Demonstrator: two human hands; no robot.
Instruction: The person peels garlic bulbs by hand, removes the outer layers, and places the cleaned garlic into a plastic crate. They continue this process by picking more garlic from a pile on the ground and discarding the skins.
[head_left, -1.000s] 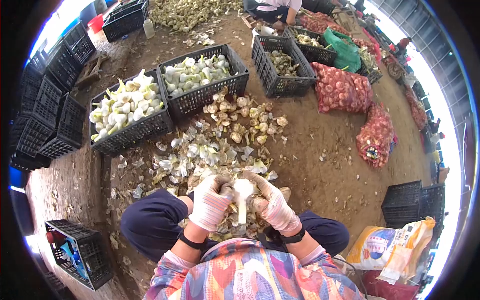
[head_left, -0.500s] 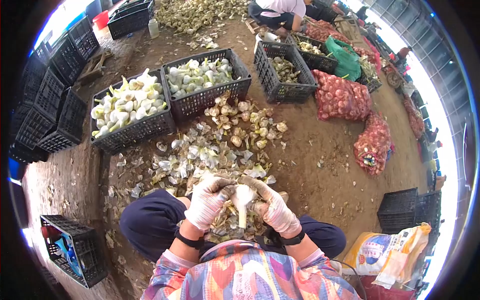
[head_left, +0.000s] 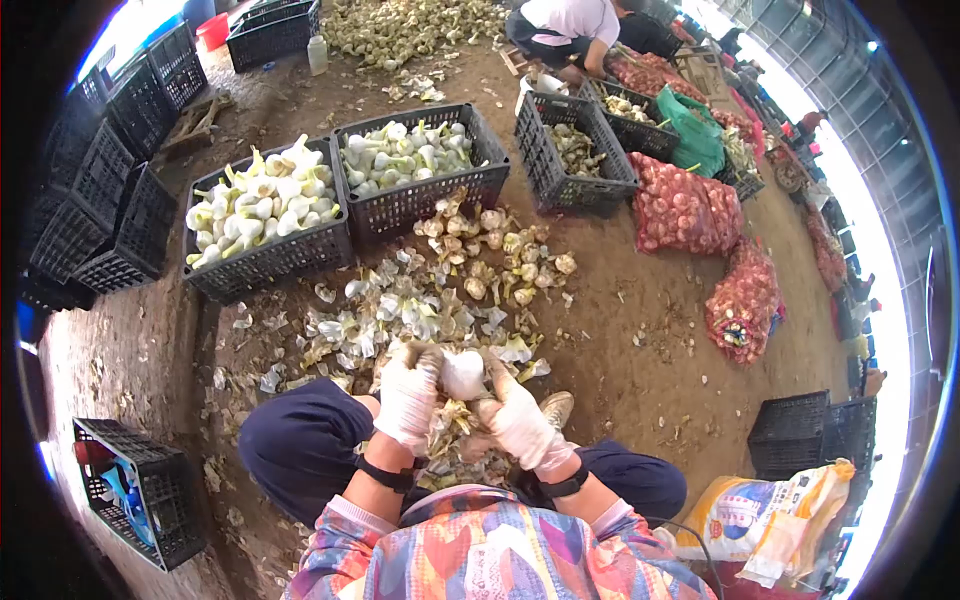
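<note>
A white garlic bulb (head_left: 462, 375) is held between my two gloved hands, above a litter of peeled skins. My left hand (head_left: 408, 398), in a whitish glove with soiled fingertips, grips it from the left with bent fingers. On the other side, my right hand (head_left: 522, 420) closes its thumb and fingers against the bulb. Beyond them lies a heap of papery garlic skins (head_left: 415, 305), and past that a pile of unpeeled garlic bulbs (head_left: 500, 250). Part of the held bulb's lower side is hard to make out.
Two black crates hold cleaned garlic (head_left: 265, 205) and more garlic (head_left: 410, 155). Red net sacks (head_left: 685, 205) and further crates stand to the right. Stacked black crates (head_left: 100, 200) line the left. A person (head_left: 570, 25) crouches at the back.
The bulb has turned, so its stem no longer points toward me, and has shifted slightly left. Both hands have rotated around it, the right one moving left and nearer to me.
</note>
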